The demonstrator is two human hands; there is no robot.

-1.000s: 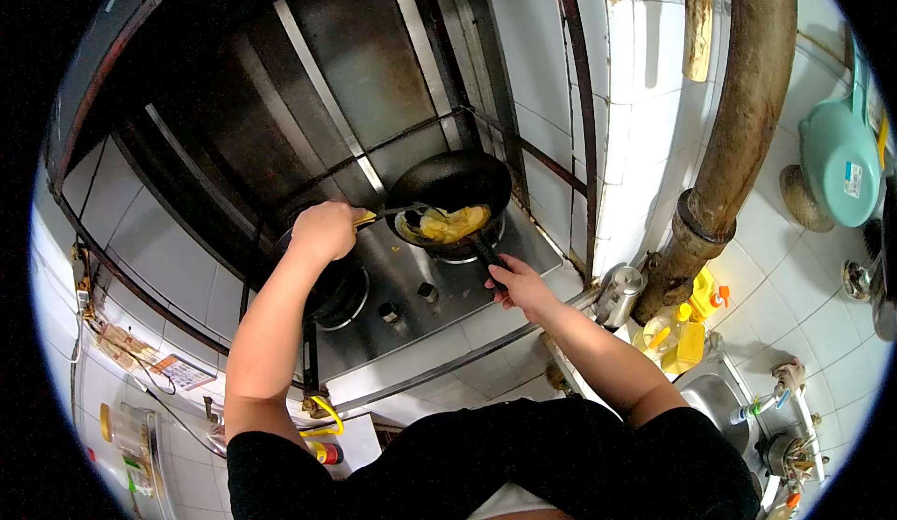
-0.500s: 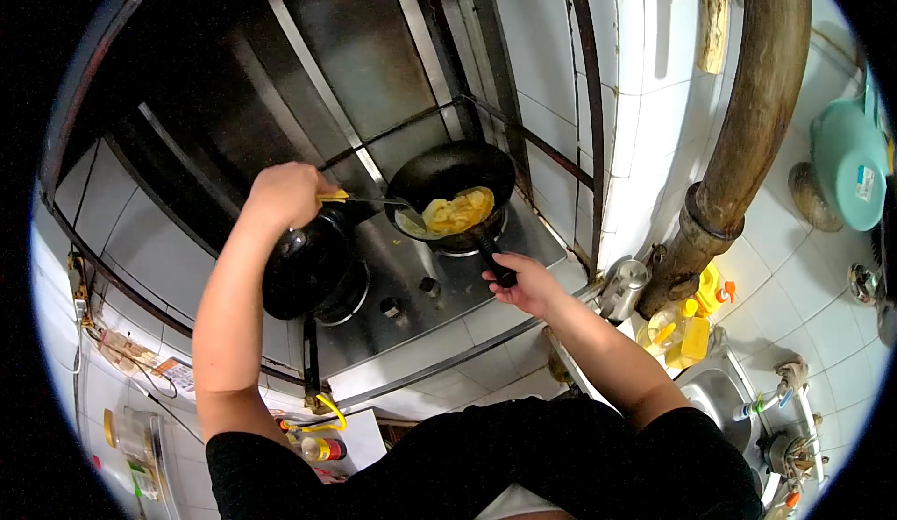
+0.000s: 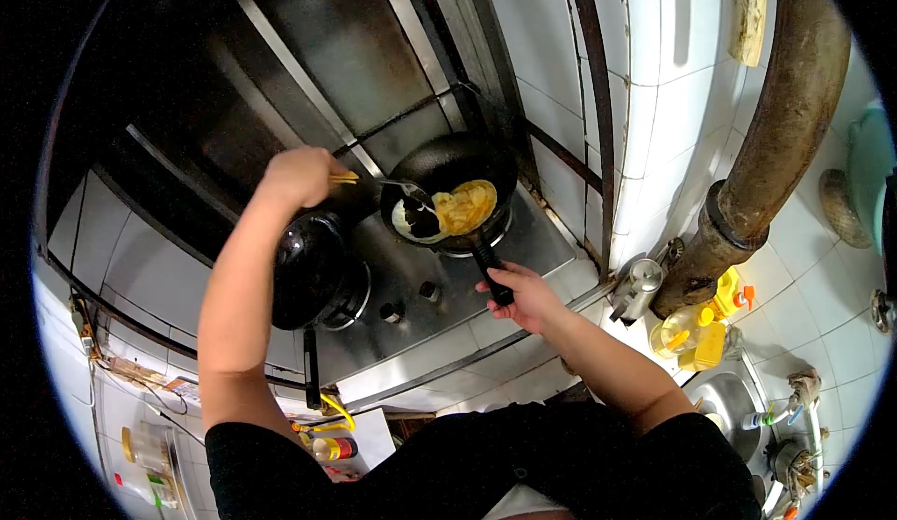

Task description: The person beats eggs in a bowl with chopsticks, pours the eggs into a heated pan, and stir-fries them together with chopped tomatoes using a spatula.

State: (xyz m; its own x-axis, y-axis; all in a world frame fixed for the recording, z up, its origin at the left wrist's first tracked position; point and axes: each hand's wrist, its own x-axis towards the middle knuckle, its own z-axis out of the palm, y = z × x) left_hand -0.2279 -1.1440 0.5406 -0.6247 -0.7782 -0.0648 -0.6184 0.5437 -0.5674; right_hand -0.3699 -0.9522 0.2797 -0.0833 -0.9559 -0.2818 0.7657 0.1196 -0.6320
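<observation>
Egg-like food [image 3: 469, 206]: I see it in the black pan [image 3: 455, 153], on the side toward the right hand; folded, soft, golden and glossy, with a thin pale film trailing leftward.
Left hand [image 3: 297, 176]: fingers closed on the yellow grip of the spatula [image 3: 413, 190]. From my view the food lies to this hand's right and slightly nearer the body.
Spatula: long axis runs crosswise from the fist into the pan; metal blade near the food's left edge. Contact I cannot tell.
Right hand [image 3: 525, 298]: wrapped round the pan handle [image 3: 488, 266], dark and straight, slanting toward the body. This hand is nearer the food, but the left one has the tool.
Pan: round, deep-sided, dull dark interior.
Stove [image 3: 460, 310]: flat brushed metal, two dark knobs [image 3: 429, 291].
Second vessel [image 3: 304, 263]: black, glossy, rounded, left of the pan.
</observation>
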